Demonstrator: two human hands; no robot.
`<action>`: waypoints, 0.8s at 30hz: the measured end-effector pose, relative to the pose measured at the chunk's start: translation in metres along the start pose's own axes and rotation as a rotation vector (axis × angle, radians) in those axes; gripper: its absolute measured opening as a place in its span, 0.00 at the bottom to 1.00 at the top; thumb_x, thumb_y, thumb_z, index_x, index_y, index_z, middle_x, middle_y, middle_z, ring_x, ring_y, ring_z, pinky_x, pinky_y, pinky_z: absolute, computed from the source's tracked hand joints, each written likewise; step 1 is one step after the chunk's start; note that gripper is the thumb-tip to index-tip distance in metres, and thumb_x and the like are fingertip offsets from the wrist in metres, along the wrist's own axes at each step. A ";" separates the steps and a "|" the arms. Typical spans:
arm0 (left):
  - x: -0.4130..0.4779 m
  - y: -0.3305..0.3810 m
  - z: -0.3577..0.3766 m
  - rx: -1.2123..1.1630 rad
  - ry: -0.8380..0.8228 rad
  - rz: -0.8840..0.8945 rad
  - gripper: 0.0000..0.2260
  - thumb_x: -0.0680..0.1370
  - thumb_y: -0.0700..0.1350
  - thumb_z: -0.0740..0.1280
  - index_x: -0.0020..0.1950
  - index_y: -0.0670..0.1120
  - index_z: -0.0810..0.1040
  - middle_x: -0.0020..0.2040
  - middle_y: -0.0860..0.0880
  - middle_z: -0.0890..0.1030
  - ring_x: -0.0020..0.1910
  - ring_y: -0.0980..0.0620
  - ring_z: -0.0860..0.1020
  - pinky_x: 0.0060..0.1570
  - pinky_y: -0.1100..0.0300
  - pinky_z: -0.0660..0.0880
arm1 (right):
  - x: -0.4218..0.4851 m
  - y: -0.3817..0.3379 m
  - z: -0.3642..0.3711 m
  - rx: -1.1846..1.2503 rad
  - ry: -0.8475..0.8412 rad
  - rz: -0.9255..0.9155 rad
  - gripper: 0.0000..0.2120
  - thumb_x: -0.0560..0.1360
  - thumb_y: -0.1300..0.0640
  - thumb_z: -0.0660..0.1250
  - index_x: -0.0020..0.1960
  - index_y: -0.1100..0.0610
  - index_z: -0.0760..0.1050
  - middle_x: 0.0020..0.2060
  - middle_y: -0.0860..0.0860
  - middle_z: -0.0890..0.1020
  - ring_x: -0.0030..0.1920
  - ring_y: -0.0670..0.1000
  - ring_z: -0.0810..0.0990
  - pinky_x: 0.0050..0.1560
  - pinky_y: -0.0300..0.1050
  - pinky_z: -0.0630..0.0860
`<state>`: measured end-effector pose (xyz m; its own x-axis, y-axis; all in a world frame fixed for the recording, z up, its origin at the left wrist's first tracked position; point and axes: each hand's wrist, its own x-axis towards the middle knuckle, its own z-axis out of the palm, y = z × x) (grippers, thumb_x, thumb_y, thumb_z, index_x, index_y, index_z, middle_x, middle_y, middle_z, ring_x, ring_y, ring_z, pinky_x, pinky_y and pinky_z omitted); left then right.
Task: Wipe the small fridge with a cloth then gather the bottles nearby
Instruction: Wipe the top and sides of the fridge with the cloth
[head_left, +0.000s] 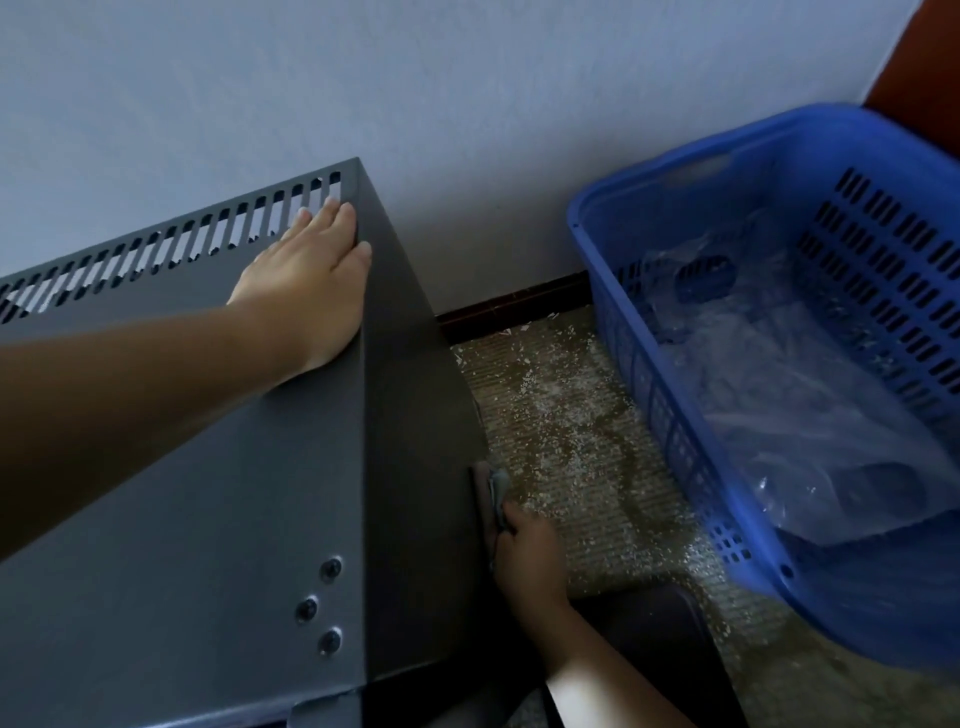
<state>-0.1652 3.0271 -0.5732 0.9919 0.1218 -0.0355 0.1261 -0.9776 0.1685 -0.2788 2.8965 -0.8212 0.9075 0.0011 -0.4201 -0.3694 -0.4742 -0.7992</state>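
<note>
A small fridge (208, 493), dark grey and seen from above, stands with its back to a pale wall (467, 104) as a person wipes its right flank. A grey cloth (497, 491) is pressed against that side panel, low down near the fridge's front corner, its long edge running up the panel. The right hand (527, 556) sits just below and in front of the cloth, fingers curled round its lower end and pinching it to the metal. It is the nearer hand by far.

The left hand (311, 280) lies flat on the fridge's top, fingers straight and together, at the rear right corner beside the vent slots (171, 244); it appears to brace the body.

The unwiped run of the side panel stretches from the cloth toward the wall, so the next stroke likely travels back along the panel or upward.

Right of the fridge, the floor (561, 415) is strewn with white flecks. Beyond it, a blue basket (587, 223) holds crumpled clear plastic (779, 364); whether bottles lie in it cannot be told.
</note>
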 end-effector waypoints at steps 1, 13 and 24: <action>0.000 0.001 0.000 -0.007 0.007 -0.001 0.23 0.83 0.50 0.48 0.78 0.49 0.51 0.78 0.54 0.49 0.76 0.57 0.46 0.73 0.60 0.45 | 0.007 0.010 0.005 -0.018 -0.025 0.049 0.18 0.75 0.63 0.57 0.59 0.56 0.79 0.50 0.61 0.83 0.51 0.59 0.80 0.43 0.45 0.67; -0.003 0.001 -0.002 -0.003 -0.011 -0.003 0.23 0.83 0.51 0.48 0.78 0.50 0.50 0.78 0.55 0.48 0.76 0.57 0.46 0.74 0.59 0.45 | 0.013 0.035 -0.066 0.735 0.059 0.338 0.15 0.74 0.73 0.61 0.50 0.58 0.80 0.30 0.46 0.84 0.29 0.42 0.81 0.28 0.32 0.74; -0.005 0.005 -0.003 -0.031 0.005 -0.016 0.23 0.83 0.50 0.49 0.77 0.50 0.51 0.78 0.55 0.49 0.76 0.58 0.47 0.72 0.61 0.44 | -0.056 -0.036 -0.022 0.453 -0.098 -0.140 0.03 0.76 0.52 0.64 0.46 0.47 0.76 0.42 0.46 0.71 0.44 0.40 0.73 0.43 0.26 0.67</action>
<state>-0.1693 3.0225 -0.5690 0.9898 0.1387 -0.0338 0.1427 -0.9696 0.1988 -0.3123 2.8943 -0.7597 0.9396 0.1312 -0.3161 -0.3147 -0.0319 -0.9487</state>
